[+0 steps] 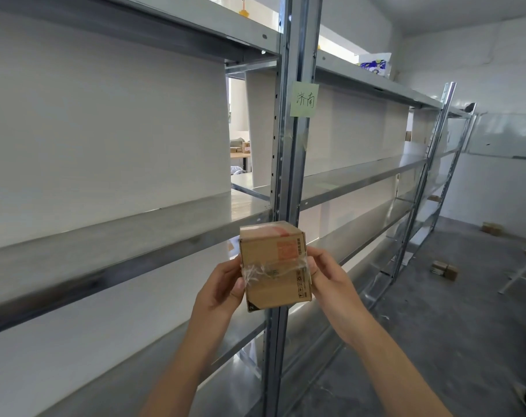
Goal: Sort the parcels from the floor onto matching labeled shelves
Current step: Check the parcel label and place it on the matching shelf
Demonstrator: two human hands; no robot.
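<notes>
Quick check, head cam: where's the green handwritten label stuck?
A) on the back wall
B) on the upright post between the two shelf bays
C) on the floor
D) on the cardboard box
B: the green label sits on the metal upright post of the shelving, above the small cardboard box held between the left hand and right hand.

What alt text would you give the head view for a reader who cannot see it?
Two bare hands, left hand and right hand, hold a small taped cardboard parcel up before grey metal shelving. A green paper label with handwritten characters is stuck to the upright post, and more parcels lie on the concrete floor at right.
</notes>
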